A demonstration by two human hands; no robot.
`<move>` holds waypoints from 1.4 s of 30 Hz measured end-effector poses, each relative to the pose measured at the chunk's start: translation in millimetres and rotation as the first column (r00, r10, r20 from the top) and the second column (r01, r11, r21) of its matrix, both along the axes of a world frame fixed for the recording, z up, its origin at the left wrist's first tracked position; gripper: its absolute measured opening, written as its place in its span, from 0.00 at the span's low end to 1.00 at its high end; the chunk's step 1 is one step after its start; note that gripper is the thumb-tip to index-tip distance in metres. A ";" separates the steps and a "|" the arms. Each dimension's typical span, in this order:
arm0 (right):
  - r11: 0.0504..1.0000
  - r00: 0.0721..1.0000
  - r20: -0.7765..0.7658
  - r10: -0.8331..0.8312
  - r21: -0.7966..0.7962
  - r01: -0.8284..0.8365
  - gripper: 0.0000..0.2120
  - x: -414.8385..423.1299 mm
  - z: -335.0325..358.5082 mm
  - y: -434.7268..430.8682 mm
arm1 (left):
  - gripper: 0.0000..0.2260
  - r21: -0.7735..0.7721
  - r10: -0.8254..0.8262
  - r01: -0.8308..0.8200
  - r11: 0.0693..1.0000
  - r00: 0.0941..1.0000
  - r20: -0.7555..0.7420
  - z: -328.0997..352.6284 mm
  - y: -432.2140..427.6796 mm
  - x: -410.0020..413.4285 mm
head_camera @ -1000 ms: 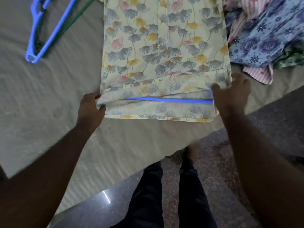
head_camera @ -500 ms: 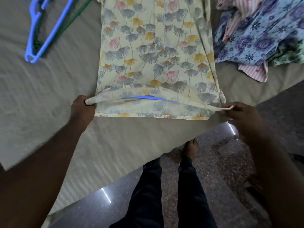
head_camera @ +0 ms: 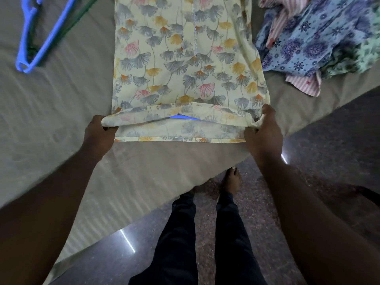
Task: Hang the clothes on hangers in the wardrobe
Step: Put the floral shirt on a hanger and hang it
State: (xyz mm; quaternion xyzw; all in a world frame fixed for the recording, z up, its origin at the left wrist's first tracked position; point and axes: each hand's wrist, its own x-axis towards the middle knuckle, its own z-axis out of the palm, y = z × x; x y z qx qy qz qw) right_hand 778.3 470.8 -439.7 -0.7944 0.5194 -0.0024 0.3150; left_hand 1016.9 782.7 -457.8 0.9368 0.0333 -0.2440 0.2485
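Note:
A pale yellow floral garment (head_camera: 185, 64) lies flat on the bed, its hem toward me. A blue hanger (head_camera: 186, 117) is inside it; only a short blue strip shows through the hem opening. My left hand (head_camera: 98, 131) grips the upper layer of the hem at its left corner. My right hand (head_camera: 264, 130) grips the same layer at the right corner, bunching the cloth. The rest of the hanger is hidden under the fabric.
The grey bed sheet (head_camera: 61, 120) covers the bed, whose edge runs diagonally in front of me. Spare blue and green hangers (head_camera: 37, 44) lie at the far left. A heap of blue floral, pink striped and green clothes (head_camera: 316, 42) sits at the far right. My legs stand on dark floor (head_camera: 329, 161).
My right hand went from the hem's right corner out past the edge and came back to grip it. The visible blue hanger strip shrank as the hem closed over it.

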 end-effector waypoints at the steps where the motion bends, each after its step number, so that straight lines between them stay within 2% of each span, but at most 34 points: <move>1: 0.998 0.998 0.039 -0.048 -0.036 0.050 0.27 -4.3 0.1 -2.3 | 0.15 0.006 -0.013 0.013 1.000 1.000 0.007 0.1 0.3 0.3; 3: 0.940 0.932 0.167 -0.320 -0.066 0.335 0.19 -22.9 -3.5 -9.5 | 0.13 0.001 -0.019 0.019 1.000 1.000 -0.004 0.0 2.4 1.1; 5: 0.731 0.688 0.280 -0.669 0.082 0.677 0.14 -47.6 -12.6 -14.9 | 0.12 -0.015 0.001 -0.002 1.000 1.000 -0.028 0.1 6.0 1.3; 6: 0.623 0.568 0.273 -0.776 0.188 0.760 0.12 -58.5 -17.5 -14.8 | 0.13 -0.016 0.007 -0.008 1.000 0.999 -0.033 1.3 6.8 0.7; 7: 0.565 0.515 0.244 -0.822 0.228 0.793 0.12 -67.1 -19.3 -12.8 | 0.13 -0.024 0.016 -0.017 1.000 0.999 -0.033 0.7 7.8 0.3; 8: 0.572 0.530 0.221 -0.819 0.232 0.787 0.13 -72.5 -21.4 -10.3 | 0.13 -0.041 0.032 -0.033 0.999 0.999 -0.037 0.7 8.4 -0.6; 9: 0.620 0.577 0.231 -0.783 0.226 0.751 0.13 -74.6 -19.7 -6.8 | 0.14 -0.067 0.050 -0.053 0.996 0.998 -0.038 -0.3 9.1 -1.1; 11: 0.769 0.726 0.260 -0.637 0.144 0.623 0.13 -69.5 -10.2 -3.2 | 0.15 -0.112 0.059 -0.063 0.992 0.997 -0.040 -1.9 13.6 -1.3; 13: 0.872 0.842 0.226 -0.489 0.145 0.467 0.15 -54.6 -2.3 -8.4 | 0.18 -0.180 0.050 -0.059 0.982 0.997 -0.054 -1.7 15.4 -3.9; 16: 0.940 0.944 0.159 -0.288 0.236 0.247 0.21 -30.1 -5.2 -31.6 | 0.19 -0.268 0.048 -0.073 0.961 0.994 -0.097 1.9 12.7 -6.1; 18: 0.966 0.983 0.086 -0.160 0.216 0.139 0.20 -25.6 -12.0 -47.8 | 0.15 -0.281 0.061 -0.089 0.956 0.992 -0.107 2.1 12.5 -1.1; 20: 0.980 0.991 0.063 -0.120 0.168 0.108 0.17 -22.7 -10.3 -58.1 | 0.11 -0.278 0.076 -0.116 0.953 0.986 -0.151 6.3 12.8 4.8; 24: 0.990 0.977 0.201 -0.070 0.134 0.044 0.12 -29.3 -0.5 -69.1 | 0.12 -0.300 0.040 -0.134 0.944 0.953 -0.302 10.2 0.5 10.3; 27: 0.972 0.963 0.248 -0.105 0.231 0.046 0.14 -41.7 3.0 -73.1 | 0.11 -0.305 -0.030 -0.091 0.948 0.929 -0.368 8.6 -6.0 8.0; 29: 0.943 0.962 0.246 -0.115 0.333 0.027 0.14 -35.8 -0.9 -68.5 | 0.11 -0.293 0.006 -0.123 0.948 0.929 -0.370 5.3 9.0 8.0; 32: 0.868 0.921 0.297 -0.252 0.491 0.079 0.20 -39.5 1.0 -72.2 | 0.14 -0.338 0.114 -0.236 0.911 0.932 -0.343 6.8 18.0 7.8; 34: 0.881 0.928 0.265 -0.262 0.458 0.118 0.23 -52.4 -2.0 -77.4 | 0.18 -0.324 0.170 -0.286 0.902 0.924 -0.342 5.4 25.7 9.9; 37: 0.930 0.984 0.120 -0.133 0.357 0.082 0.19 -70.7 -0.9 -74.9 | 0.23 -0.277 0.155 -0.251 0.928 0.933 -0.325 1.6 41.9 6.5; 39: 0.929 0.985 0.132 -0.107 0.366 0.052 0.15 -76.9 0.8 -73.3 | 0.17 -0.292 0.211 -0.310 0.905 0.923 -0.323 5.3 43.4 4.2; 42: 0.909 0.951 0.234 -0.202 0.406 0.094 0.09 -67.5 9.1 -70.1 | 0.07 -0.308 0.308 -0.397 0.865 0.903 -0.298 6.0 33.4 3.8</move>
